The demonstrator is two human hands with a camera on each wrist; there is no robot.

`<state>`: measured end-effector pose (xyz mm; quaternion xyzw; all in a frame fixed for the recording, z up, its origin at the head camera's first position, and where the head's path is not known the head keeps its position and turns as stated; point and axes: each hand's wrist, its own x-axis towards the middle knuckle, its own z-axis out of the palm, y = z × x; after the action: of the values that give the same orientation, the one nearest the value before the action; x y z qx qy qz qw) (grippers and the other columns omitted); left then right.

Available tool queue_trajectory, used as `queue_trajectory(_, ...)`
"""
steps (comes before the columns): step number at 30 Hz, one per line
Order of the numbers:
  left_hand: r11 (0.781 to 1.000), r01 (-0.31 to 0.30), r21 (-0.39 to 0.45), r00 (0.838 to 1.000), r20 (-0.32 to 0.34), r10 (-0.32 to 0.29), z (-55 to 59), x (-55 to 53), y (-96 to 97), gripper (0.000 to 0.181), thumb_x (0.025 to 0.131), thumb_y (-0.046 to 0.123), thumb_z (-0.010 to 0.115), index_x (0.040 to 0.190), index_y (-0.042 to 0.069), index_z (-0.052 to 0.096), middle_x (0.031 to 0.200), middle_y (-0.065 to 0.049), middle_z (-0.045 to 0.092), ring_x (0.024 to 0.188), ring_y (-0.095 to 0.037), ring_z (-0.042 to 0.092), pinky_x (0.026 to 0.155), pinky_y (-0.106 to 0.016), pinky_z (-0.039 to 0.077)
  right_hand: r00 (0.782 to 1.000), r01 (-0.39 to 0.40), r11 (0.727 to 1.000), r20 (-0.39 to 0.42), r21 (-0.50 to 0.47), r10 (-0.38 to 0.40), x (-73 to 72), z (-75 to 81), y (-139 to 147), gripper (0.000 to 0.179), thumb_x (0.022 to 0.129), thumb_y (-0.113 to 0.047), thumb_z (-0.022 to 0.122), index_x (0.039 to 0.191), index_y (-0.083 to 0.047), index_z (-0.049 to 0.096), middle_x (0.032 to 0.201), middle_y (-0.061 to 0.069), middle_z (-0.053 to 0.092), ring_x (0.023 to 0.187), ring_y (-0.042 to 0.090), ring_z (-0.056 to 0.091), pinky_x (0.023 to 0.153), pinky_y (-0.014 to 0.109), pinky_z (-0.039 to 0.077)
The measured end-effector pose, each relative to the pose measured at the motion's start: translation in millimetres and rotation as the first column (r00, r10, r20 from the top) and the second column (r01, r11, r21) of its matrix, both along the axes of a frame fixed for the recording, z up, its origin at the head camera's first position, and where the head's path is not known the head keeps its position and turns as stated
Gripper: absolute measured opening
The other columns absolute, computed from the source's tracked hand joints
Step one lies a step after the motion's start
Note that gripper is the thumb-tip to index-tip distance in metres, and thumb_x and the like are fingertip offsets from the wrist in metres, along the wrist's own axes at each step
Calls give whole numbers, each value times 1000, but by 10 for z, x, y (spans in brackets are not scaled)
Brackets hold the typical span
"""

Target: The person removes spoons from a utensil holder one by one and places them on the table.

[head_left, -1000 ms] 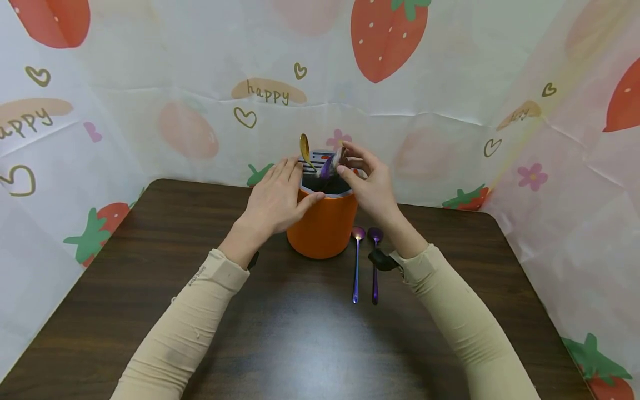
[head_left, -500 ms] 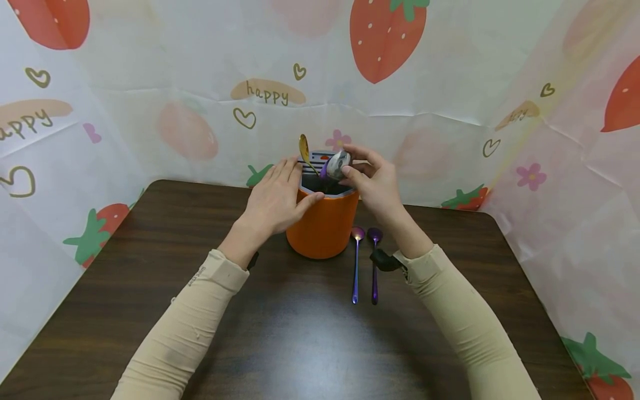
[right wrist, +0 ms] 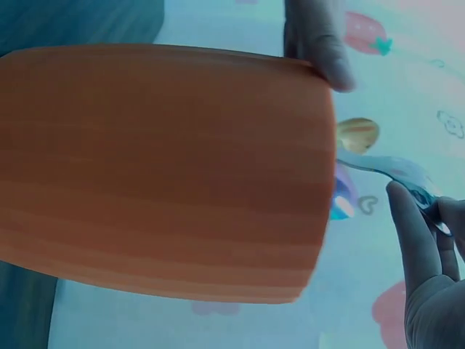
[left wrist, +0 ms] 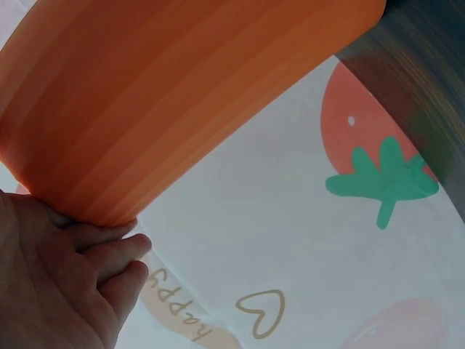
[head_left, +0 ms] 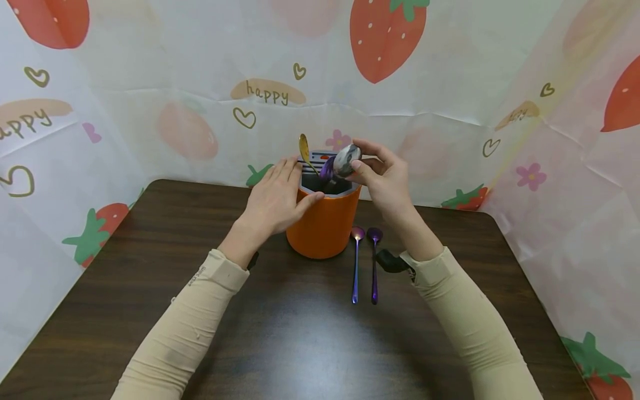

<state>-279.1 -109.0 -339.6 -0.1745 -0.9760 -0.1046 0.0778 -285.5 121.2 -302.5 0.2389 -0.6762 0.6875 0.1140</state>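
Note:
My right hand (head_left: 382, 175) pinches the bowl of a silver spoon (head_left: 346, 160) over the right rim of an orange round container (head_left: 321, 228). The right wrist view shows the silver spoon (right wrist: 403, 171) tilted, its handle going behind the rim. On the container's left rim rests my left hand (head_left: 280, 194), fingers straight and thumb along the front edge. A gold spoon (head_left: 304, 147) and a purple spoon (head_left: 327, 168) stand in the container, bowls up; their lower ends are hidden. Seen from the left wrist, the left hand's fingers (left wrist: 109, 247) touch the container's top edge.
Two spoons lie side by side on the dark wooden table (head_left: 200, 311), right of the container: a pink-blue one (head_left: 356, 266) and a purple one (head_left: 374, 278). A strawberry-print cloth (head_left: 200, 66) hangs behind and at both sides.
My right hand has moved right and slightly up with the silver spoon, turning its bowl more into view. The left hand has stayed in place on the container.

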Motion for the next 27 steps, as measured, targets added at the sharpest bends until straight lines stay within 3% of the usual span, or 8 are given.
queue_trajectory(14,1000,3,-1,1000,-15,-3,-15,-6,4,94,105,69,32,164,-3,22,173,-17,14,159,-34,15,131,-44,9,997,10,988,-78,-151,-22,146,202,200,37,96,13,65,130,0,69,117,12,62,98,24,68,82,35,64)
queue_trajectory(27,1000,7,-7,999,-32,-7,-16,-12,7,95,104,70,31,164,-3,23,172,-19,18,159,-35,16,130,-46,11,982,77,954,-142,-290,-123,321,353,435,38,95,15,64,128,-2,70,114,14,64,95,24,66,79,37,65)
